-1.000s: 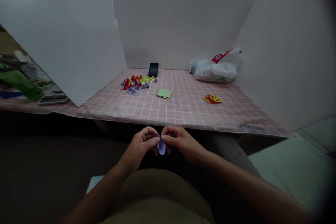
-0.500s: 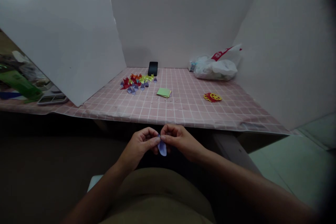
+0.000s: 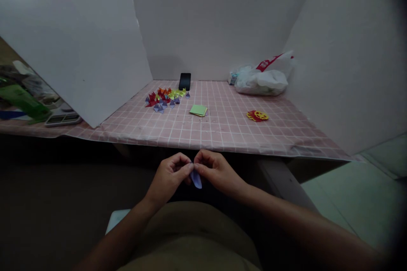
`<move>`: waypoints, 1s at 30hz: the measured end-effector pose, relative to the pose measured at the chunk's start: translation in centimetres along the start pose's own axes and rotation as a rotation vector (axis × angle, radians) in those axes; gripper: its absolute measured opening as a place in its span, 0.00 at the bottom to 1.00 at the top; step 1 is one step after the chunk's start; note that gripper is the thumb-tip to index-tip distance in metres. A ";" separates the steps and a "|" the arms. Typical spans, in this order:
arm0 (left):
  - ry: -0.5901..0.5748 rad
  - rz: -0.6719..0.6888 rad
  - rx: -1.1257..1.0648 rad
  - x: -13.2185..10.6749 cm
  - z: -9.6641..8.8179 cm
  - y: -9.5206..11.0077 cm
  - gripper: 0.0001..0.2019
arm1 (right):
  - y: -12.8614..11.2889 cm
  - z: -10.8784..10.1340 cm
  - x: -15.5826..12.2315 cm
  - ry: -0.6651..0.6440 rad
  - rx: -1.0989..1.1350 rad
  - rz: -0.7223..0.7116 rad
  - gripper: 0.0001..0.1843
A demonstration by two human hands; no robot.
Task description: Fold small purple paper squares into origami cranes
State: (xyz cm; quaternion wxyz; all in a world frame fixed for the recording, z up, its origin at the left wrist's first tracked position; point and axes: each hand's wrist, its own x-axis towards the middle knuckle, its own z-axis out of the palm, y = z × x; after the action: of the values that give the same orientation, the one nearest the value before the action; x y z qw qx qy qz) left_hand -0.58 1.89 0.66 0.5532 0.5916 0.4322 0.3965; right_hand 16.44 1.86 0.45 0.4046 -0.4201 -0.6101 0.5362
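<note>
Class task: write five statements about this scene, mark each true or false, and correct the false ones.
1. The left hand and right hand pinch a purple paper. True.
2. A green-topped stack lies on the checked tablecloth. True.
3. The purple paper lies flat on the tablecloth. False: the hands hold it.
4. A black device is left of the white plastic bag. True.
5. The plastic bag is left of the stack. False: it is right.

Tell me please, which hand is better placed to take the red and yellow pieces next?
Probably the right hand: the red and yellow pieces lie on its side. It and the left hand both pinch the purple paper, so it should let go first.
</note>
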 end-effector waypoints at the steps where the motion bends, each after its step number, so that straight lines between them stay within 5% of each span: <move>1: 0.014 0.009 0.012 0.0 0.1 0.0 0.09 | 0.1 0.0 0.0 0.001 0.005 -0.002 0.06; 18: 0.285 0.257 0.230 -0.2 0.9 -1.6 0.06 | 0.5 0.5 0.3 -0.050 0.221 0.130 0.06; 24: 0.461 0.315 0.249 0.3 0.8 -2.6 0.05 | 0.5 0.6 0.3 -0.029 0.146 0.100 0.11; 30: 0.468 0.285 0.256 0.2 0.7 -3.2 0.02 | 1.1 0.7 0.2 0.107 -0.174 -0.069 0.11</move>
State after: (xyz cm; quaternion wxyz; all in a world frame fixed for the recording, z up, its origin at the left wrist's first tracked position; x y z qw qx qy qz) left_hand -0.09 1.91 -2.60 0.2983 0.6039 0.5070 0.5379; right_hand 15.81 1.90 -0.68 0.4169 -0.4605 -0.6458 0.4440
